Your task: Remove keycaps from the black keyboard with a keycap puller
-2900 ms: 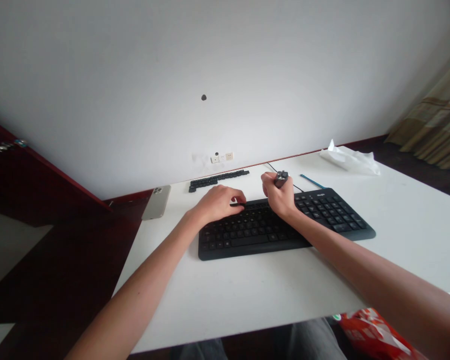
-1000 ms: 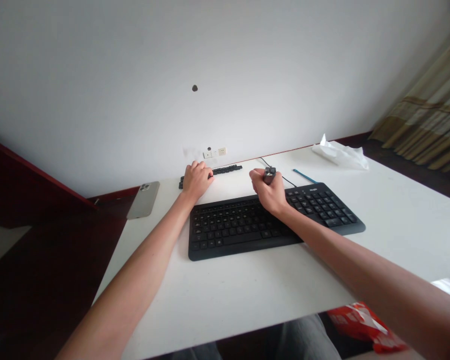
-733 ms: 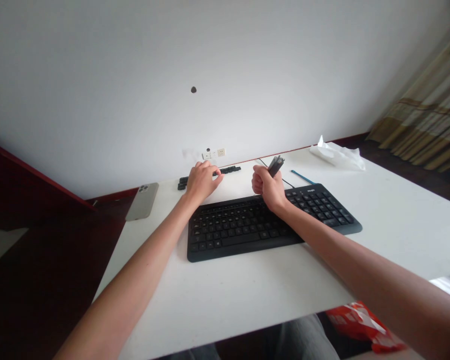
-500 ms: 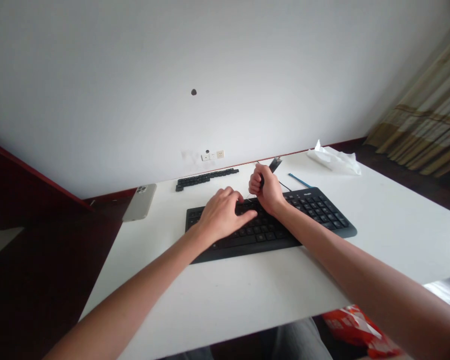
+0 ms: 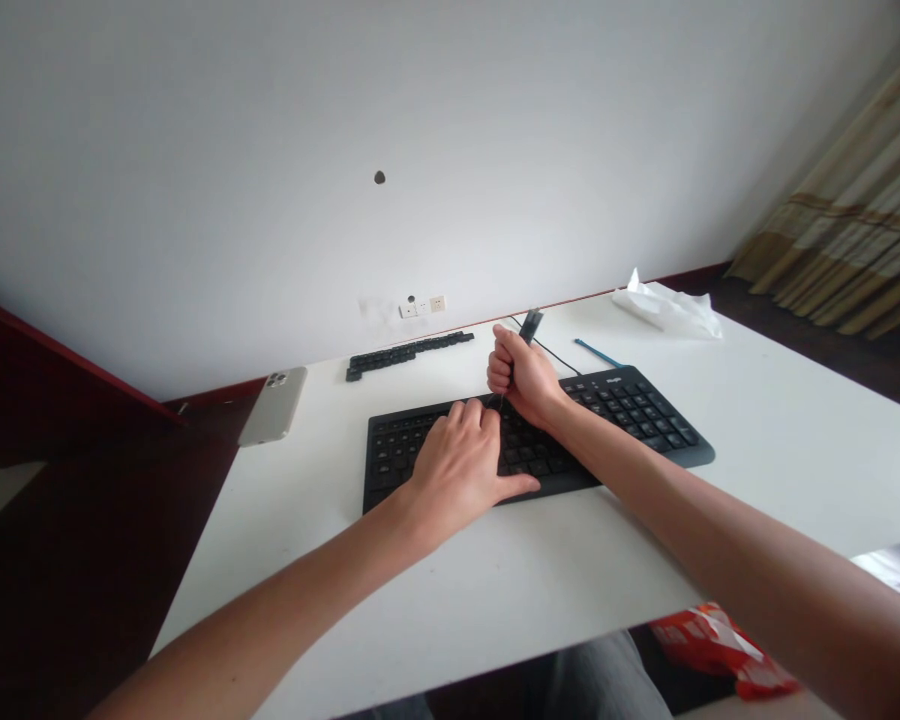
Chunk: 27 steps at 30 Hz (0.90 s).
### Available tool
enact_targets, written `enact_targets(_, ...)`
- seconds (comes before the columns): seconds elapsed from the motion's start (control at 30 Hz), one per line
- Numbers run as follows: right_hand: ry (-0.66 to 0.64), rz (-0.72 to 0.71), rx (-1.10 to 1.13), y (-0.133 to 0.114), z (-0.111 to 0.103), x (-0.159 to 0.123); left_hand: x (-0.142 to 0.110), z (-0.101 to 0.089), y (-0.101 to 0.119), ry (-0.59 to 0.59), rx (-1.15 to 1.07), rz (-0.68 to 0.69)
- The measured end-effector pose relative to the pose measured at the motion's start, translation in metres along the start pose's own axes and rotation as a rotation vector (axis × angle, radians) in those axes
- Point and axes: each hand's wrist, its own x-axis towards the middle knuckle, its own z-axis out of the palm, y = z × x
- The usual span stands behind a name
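My left hand (image 5: 457, 470) rests on the left half of the black keyboard (image 5: 615, 430), its fingers on the keys and its thumb stretched along the front edge. My right hand (image 5: 521, 375) is closed around a slim dark tool (image 5: 529, 325), whose upper end sticks out past my fist. A thin tip comes out below my fist and reaches the keys beside my left fingers. A row of black keycaps (image 5: 405, 353) lies on the table behind the keyboard. My hands hide the keys under them.
The white table (image 5: 450, 620) also holds a phone (image 5: 274, 405) at its left, a blue stick (image 5: 596, 352), a thin black cable (image 5: 551, 352) and crumpled white tissue (image 5: 667, 310). Behind it stands a white wall with a socket plate (image 5: 420, 308). A red packet (image 5: 720, 650) lies below the front edge.
My left hand has moved from the table behind the keyboard onto its keys. My right hand has shifted left and lowered the tool's tip to the keys.
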Motion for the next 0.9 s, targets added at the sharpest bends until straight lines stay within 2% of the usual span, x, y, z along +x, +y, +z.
enact_targets(0.13, 0.008, -0.011, -0.004, 0.001, 0.0, 0.001, 0.0, -0.001, 0.002, -0.013, 0.029, -0.016)
enact_targets(0.43, -0.019, 0.056, 0.152, -0.009, -0.004, 0.001, -0.002, -0.002, 0.005, -0.023, 0.083, 0.001)
enact_targets(0.9, -0.079, 0.177, 0.041, 0.0, 0.005, -0.001, -0.001, -0.012, 0.011, -0.078, 0.119, -0.005)
